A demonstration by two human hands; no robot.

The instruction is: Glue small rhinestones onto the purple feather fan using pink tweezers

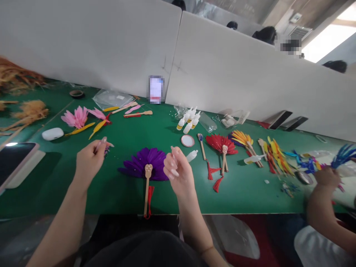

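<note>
A purple feather fan lies on the green table between my hands, its wooden handle toward me with a red tassel beside it. Over the table to the left of the fan is my left hand, thumb and fingers pinched together; small purple bits show by its fingertips, and what it grips is too small to name. My right hand is raised at the fan's right edge, fingers curled in with the fingertips together; anything between them is too small to make out. A white glue bottle lies just beyond it.
Several white bottles stand behind a round dish. Red and yellow feather fans lie to the right. Pink feathers, a white mouse and a phone are left. Another person's hand holds blue feathers at far right.
</note>
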